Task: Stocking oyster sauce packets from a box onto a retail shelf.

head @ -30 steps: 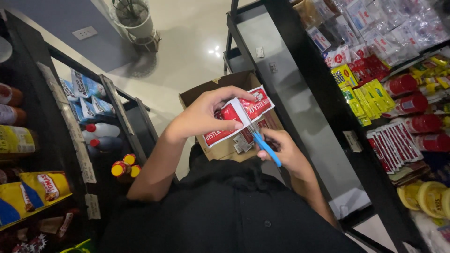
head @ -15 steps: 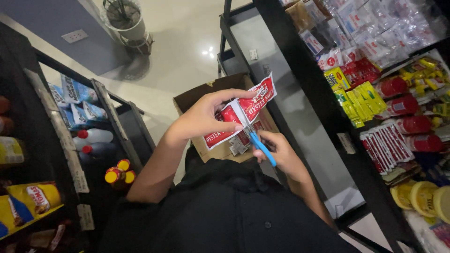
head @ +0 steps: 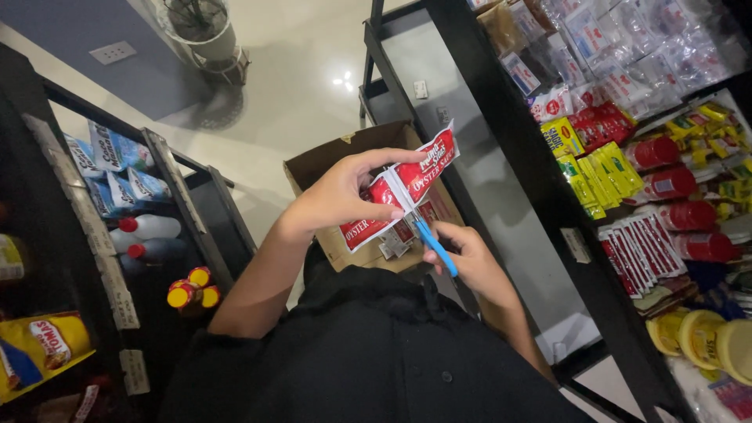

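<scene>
We're standing in a shop aisle looking down past a black shirt (head: 368, 352) at both hands. Our left hand (head: 341, 196) has a strip of red sachets (head: 399, 192) pinched between thumb and fingers, held up in the air over an open cardboard box (head: 329, 160) that sits on the floor (head: 290, 94). One sachet sticks up to the right, another hangs down toward the left, and there's a white seam between them. Our right hand (head: 470, 258) is curled around a blue-handled cutter (head: 435, 247), fingers pressed together on the handle, tip right up at that seam, touching the strip as far as we can tell. Can't really make out the blade itself, it's too small and half hidden by the fingers. More red sachets lie down in the box under the strip. On our right there's a dark shelf (head: 540, 180) packed with red packets, yellow packets (head: 595, 176) and red-lidded tubs, with yellow lids lower down. On our left another rack (head: 94, 235) holds blue and white pouches (head: 110, 157), white bottles with red caps (head: 153, 235) and small jars with yellow and red caps (head: 192, 286). A potted plant (head: 200, 27) stands further up the aisle, well apart from us.
</scene>
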